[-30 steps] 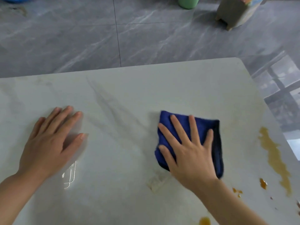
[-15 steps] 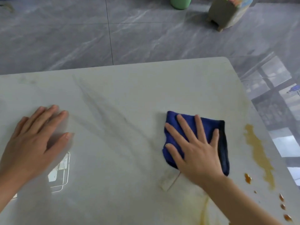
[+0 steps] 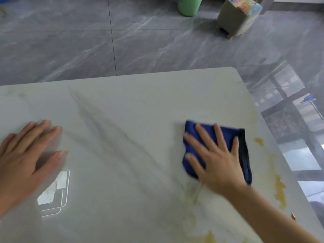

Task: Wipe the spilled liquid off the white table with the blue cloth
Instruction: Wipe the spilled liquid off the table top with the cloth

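Observation:
My right hand lies flat with spread fingers on the folded blue cloth, pressing it onto the white table at the right side. A brown-yellow spill runs along the table's right edge, just right of the cloth, with a small patch further up and a smear near the front edge. My left hand rests palm down on the table at the far left, fingers apart, holding nothing.
The table's far edge and rounded right corner border a grey tiled floor. On the floor beyond stand a green container and a small grey stool. A bright window reflection lies by my left hand.
My right hand has slid the blue cloth rightward, closer to the spill along the right edge. The spill there looks more smeared. My left hand stays flat on the table.

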Motion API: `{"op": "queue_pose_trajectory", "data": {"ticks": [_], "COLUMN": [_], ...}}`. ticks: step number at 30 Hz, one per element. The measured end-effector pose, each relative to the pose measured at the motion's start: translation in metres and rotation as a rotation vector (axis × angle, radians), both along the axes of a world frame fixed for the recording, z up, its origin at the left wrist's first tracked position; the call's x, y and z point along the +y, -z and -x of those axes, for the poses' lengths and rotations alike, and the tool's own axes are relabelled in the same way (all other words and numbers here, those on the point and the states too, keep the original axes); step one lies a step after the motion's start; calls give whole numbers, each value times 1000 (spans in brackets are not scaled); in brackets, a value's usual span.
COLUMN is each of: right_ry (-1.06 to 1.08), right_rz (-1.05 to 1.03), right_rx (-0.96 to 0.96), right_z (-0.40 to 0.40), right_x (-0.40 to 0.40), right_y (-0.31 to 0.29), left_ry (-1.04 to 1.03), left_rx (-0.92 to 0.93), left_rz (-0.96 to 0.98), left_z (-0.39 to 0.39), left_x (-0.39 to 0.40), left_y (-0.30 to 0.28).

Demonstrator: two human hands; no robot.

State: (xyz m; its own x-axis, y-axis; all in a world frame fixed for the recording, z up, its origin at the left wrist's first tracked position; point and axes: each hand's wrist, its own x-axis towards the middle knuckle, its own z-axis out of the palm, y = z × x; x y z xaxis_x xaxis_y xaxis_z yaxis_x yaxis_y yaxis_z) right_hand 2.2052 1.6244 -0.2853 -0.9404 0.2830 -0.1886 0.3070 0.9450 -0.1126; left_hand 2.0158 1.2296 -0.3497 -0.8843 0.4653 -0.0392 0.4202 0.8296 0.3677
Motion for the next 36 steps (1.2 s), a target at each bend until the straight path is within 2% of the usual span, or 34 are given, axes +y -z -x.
{"op": "queue_pose_trajectory", "data": {"ticks": [4,9,14,19,22,25,31,36], "right_ry": [231,376,195,25,85,144,363,114], "right_rz": [-1,7,-2,-2,-24,-48,40,20], "right_rx": [-34,-91,-145,-143,-44,-64,-128,-203], "right_z": [23,-37,-70,-39,-13,-7,-71,-87], "right_x": [66,69,15,-7,21,46,28,-9], "right_y": [4,1,-7,-9,3,4,-10,-12], "left_ry": [37,65,1,-14,-15,-6,12,15], "left_rx": [-55,22,111,86,90,85,121,107], "left_rz": [158,169,86,83,102,120,122,102], "left_z": [22,16,-14,-24,-23,-22,-23,-19], "left_x": [-26,-16,25,40,38,35,35,33], "left_y": [30,17,-35,-55,-53,-51,-50,-45]}}
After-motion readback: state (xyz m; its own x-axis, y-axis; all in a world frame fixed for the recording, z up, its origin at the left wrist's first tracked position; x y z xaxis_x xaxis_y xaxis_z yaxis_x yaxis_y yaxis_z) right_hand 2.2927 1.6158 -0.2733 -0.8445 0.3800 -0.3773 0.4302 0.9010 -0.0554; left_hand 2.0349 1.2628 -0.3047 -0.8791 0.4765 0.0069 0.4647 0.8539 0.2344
